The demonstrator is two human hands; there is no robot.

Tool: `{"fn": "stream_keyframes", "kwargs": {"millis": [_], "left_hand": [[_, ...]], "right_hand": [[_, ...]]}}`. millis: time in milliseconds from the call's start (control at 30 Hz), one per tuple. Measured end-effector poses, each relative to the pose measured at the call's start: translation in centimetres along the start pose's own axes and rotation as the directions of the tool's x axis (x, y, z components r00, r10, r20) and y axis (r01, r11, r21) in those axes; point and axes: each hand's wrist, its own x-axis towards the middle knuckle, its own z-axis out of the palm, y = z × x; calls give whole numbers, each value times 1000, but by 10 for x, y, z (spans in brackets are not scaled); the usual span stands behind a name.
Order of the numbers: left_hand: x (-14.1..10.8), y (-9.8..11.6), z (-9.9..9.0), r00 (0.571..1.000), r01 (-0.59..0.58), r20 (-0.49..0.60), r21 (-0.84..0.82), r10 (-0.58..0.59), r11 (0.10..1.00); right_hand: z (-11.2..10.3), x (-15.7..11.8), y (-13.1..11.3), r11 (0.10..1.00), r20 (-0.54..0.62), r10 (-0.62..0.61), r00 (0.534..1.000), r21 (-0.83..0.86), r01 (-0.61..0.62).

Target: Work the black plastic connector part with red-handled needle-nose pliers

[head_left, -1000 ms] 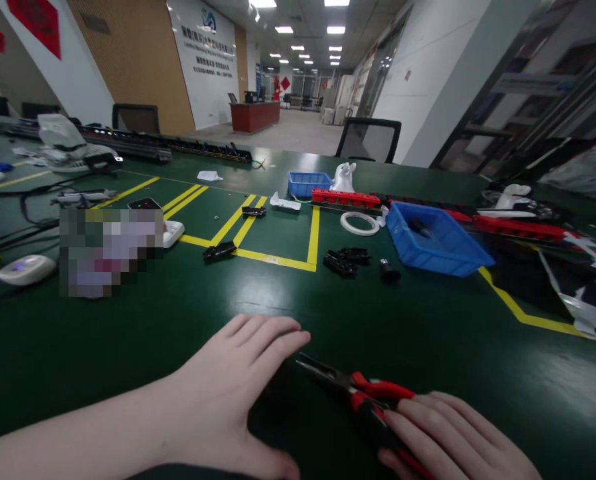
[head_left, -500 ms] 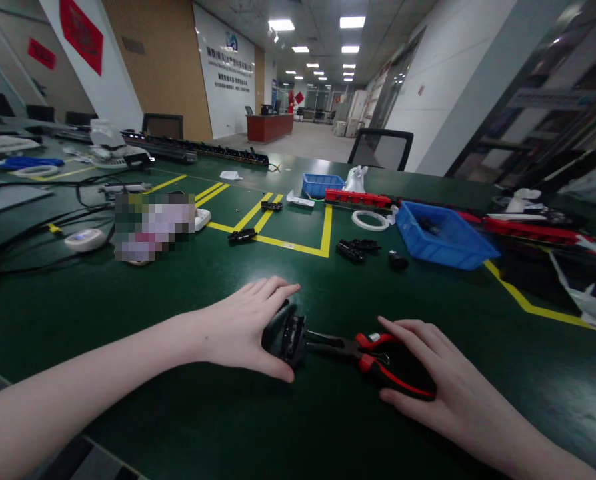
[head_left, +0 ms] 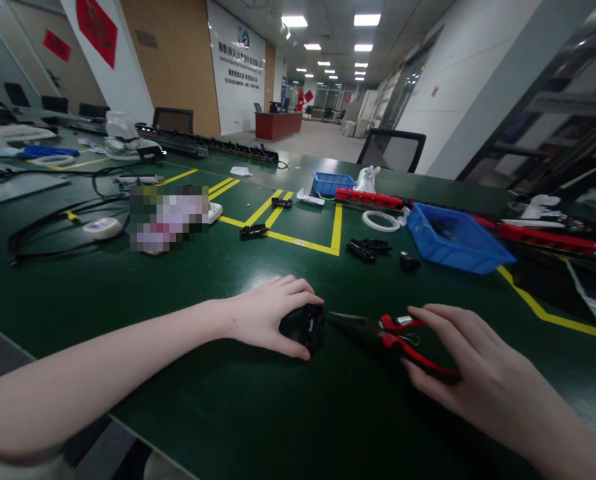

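Note:
A small black part (head_left: 312, 325) stands on the green table near the middle. My left hand (head_left: 273, 317) grips it between the thumb below and the fingers above. To its right, my right hand (head_left: 471, 357) holds long-nose pliers (head_left: 385, 330) with red and black handles, the thumb on one handle and the fingers on the other. The pliers' jaws point left at the black part, their tips nearly together and a small gap away from it.
Beyond my hands lie more black parts (head_left: 369, 249) and a blue bin (head_left: 458, 240). A white ring (head_left: 381, 221) is beside the bin. Farther left are a pixelated object (head_left: 171, 223), a white oval device (head_left: 102, 228) and black cables.
My left fingers have closed in on the black part. The pliers' tips have come together and now sit apart from the part. The whole view has shifted slightly.

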Motion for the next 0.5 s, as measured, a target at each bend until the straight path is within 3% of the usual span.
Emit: {"fn": "stream_keyframes", "kwargs": {"millis": [100, 300, 500], "left_hand": [[1, 0, 2, 999, 13, -31, -21, -13, 1000], [3, 4, 6, 999, -22, -43, -60, 19, 998], [3, 9, 9, 999, -47, -17, -51, 46, 998]], "right_hand": [[1, 1, -5, 999, -49, 26, 998, 47, -24], [2, -13, -24, 958, -34, 219, 975, 197, -209], [7, -13, -33, 949, 8, 181, 983, 260, -177]]}}
